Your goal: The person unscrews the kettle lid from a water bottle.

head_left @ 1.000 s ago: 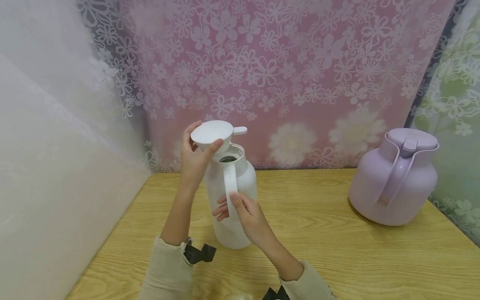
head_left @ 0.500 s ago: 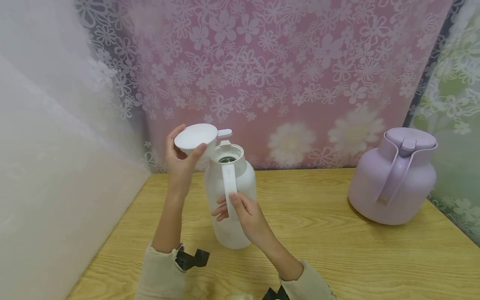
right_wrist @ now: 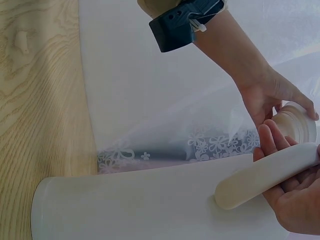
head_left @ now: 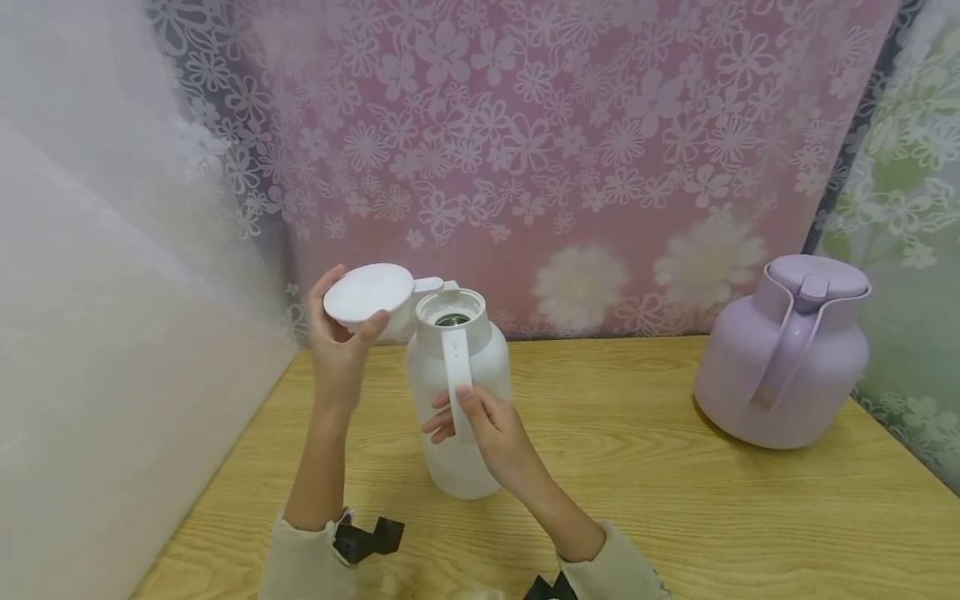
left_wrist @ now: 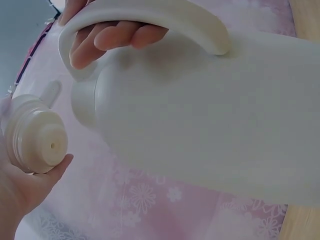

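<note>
My left hand [head_left: 337,358] grips a white lid [head_left: 367,292] by its rim, thumb in front and fingers behind. The lid is apart from the mouth of a white thermos jug [head_left: 491,358], on its left and near mouth height. In the left wrist view, the lid's stepped underside [left_wrist: 45,142] shows a small hole at its centre. The jug stands upright, uncovered, with a dark opening inside its neck. My right hand [head_left: 498,429] holds the jug's handle [head_left: 456,358], fingers passing through the loop. Part of the jug body is hidden behind that hand.
A lilac jug [head_left: 787,375] with its lid on stands at the right of the wood-grain table [head_left: 615,500]. Behind the table hangs a pink flowered sheet [head_left: 570,167]. A whitish panel [head_left: 135,333] borders the left side.
My left hand has carried the lid from above the jug's mouth to the left and slightly down. The right hand has stayed on the handle, and the jug has not moved.
</note>
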Motion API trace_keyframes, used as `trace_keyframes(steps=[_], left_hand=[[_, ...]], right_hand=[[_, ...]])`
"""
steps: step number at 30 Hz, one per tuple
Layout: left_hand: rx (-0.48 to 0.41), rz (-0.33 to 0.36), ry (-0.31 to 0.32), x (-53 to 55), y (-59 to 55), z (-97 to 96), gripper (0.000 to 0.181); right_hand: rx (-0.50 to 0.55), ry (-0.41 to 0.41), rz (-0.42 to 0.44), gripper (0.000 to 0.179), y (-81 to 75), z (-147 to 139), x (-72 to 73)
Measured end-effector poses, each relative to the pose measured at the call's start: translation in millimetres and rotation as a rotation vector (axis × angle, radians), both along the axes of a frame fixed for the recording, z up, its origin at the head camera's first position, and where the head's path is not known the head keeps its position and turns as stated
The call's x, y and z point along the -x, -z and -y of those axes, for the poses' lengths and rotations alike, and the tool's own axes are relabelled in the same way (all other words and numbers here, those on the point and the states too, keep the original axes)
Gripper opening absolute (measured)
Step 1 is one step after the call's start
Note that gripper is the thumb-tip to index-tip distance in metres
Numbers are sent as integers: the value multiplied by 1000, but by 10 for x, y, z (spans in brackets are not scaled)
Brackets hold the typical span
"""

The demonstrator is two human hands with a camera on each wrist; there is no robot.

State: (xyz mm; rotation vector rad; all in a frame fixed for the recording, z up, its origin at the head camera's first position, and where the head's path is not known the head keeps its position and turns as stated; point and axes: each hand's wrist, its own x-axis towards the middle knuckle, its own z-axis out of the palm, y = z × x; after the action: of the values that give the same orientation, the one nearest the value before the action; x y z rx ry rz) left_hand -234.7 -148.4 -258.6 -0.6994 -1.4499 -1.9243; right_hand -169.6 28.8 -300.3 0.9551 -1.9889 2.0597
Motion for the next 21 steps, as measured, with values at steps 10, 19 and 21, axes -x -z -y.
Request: trace_keyframes(steps=[10, 19, 21], left_hand=[[-19, 69, 30, -119, 124, 167, 68], [-37, 86, -1, -142, 319, 296, 65], [-37, 78, 7, -144, 373, 327, 63]], right_hand=[[-8, -3, 13, 33, -16, -6, -10], [-3, -1, 18, 32, -21, -8, -19], [-2, -2, 18, 32, -17, -8, -20]])
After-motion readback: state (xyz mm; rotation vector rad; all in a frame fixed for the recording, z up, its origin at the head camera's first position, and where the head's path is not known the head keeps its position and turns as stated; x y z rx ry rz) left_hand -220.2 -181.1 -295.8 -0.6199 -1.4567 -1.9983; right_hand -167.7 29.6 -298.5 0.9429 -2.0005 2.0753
